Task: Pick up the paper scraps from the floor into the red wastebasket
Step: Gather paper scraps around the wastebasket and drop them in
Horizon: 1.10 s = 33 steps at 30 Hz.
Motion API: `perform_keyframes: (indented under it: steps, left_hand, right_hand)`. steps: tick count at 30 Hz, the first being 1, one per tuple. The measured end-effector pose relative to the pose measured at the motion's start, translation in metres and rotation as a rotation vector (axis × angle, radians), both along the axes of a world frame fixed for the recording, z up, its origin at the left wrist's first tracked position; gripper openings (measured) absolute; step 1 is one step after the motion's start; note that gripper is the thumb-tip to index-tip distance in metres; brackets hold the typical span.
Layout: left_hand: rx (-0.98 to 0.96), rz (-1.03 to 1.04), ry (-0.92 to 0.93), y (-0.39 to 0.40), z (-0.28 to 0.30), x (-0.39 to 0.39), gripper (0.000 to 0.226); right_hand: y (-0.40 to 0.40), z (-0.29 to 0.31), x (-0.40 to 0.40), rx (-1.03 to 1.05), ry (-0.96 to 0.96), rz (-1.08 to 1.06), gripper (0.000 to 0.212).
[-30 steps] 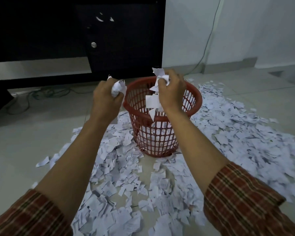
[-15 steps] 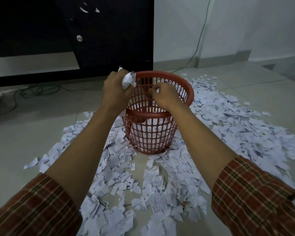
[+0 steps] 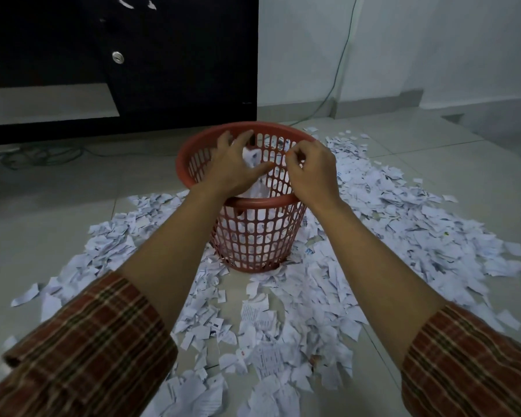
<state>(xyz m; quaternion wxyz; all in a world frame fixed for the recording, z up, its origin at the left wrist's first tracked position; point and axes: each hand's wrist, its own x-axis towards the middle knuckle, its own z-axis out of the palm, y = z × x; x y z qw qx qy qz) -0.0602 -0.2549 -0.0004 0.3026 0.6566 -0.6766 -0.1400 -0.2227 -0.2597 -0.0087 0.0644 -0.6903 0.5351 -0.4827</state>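
Both grips empty over red wastebasket holding paper scraps.

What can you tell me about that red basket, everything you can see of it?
The red wastebasket looks like plastic: a round, tapering tub with lattice walls and a solid rolled rim. It stands upright on the tiled floor, ringed by white paper scraps, with more showing through its holes. The left hand spreads open above its mouth, over falling paper; the right hand hovers, fingers curled, at its right rim. Whether either touches it is unclear.
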Motion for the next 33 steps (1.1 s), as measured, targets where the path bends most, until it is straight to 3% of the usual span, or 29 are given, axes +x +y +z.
perform_keyframes:
  steps: [3, 8, 11, 14, 21, 27, 30, 33]
  left_hand:
    - [-0.038, -0.006, -0.007, -0.003, -0.001, -0.001, 0.078]
    - [-0.272, 0.005, 0.076, 0.002, 0.004, 0.009, 0.027]
    - [-0.445, 0.026, 0.031, 0.014, 0.002, 0.020, 0.011]
    - [-0.544, 0.002, 0.024, 0.026, -0.005, 0.030, 0.008]
    - [-0.403, -0.167, -0.006, 0.042, -0.017, 0.046, 0.020]
    - [-0.557, -0.015, 0.025, 0.057, -0.038, 0.048, 0.017]
    - [-0.618, 0.034, 0.060, 0.073, -0.060, 0.050, 0.015]
    - [-0.688, 0.105, 0.082, 0.088, -0.077, 0.051, 0.017]
  right_hand:
    - [0.004, -0.005, 0.001, -0.005, -0.030, -0.006, 0.018]
    - [0.017, -0.014, 0.019, -0.087, 0.034, 0.074, 0.019]
    - [0.030, -0.019, 0.033, -0.218, 0.025, 0.089, 0.018]
    - [0.046, -0.027, 0.048, -0.372, 0.056, 0.041, 0.016]
    - [0.080, -0.058, 0.078, -0.518, 0.194, 0.162, 0.016]
    - [0.098, -0.095, 0.081, -0.435, 0.243, 0.300, 0.017]
    - [0.104, -0.132, 0.072, -0.267, 0.335, 0.381, 0.014]
    - [0.111, -0.174, 0.050, -0.038, 0.502, 0.319, 0.016]
